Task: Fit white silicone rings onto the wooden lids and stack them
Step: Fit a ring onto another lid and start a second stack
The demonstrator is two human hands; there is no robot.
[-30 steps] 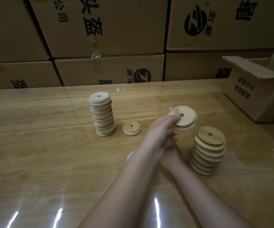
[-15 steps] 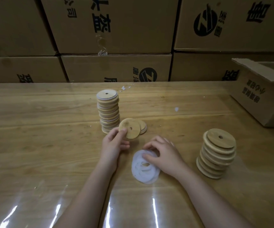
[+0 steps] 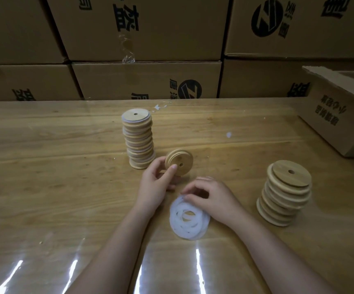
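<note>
My left hand [image 3: 155, 185] pinches a single wooden lid [image 3: 179, 163] on edge, its small hole facing me, just above the table. My right hand [image 3: 212, 198] rests with curled fingers on a loose pile of white silicone rings [image 3: 190, 218], and its fingertips pinch a ring at the pile's far edge. Behind my left hand stands a tall stack of lids with white rings showing between them [image 3: 139, 139]. A shorter, leaning stack of bare wooden lids [image 3: 286, 194] stands to the right of my right hand.
An open cardboard box [image 3: 341, 115] sits at the table's right edge. Stacked cardboard cartons [image 3: 146, 81] wall off the far side of the wooden table [image 3: 44, 166]. A small white scrap [image 3: 228, 135] lies mid-table.
My left hand carried the lid from above the right stack over to the middle, in front of the tall stack. My right hand came out from under it and settled on the ring pile.
</note>
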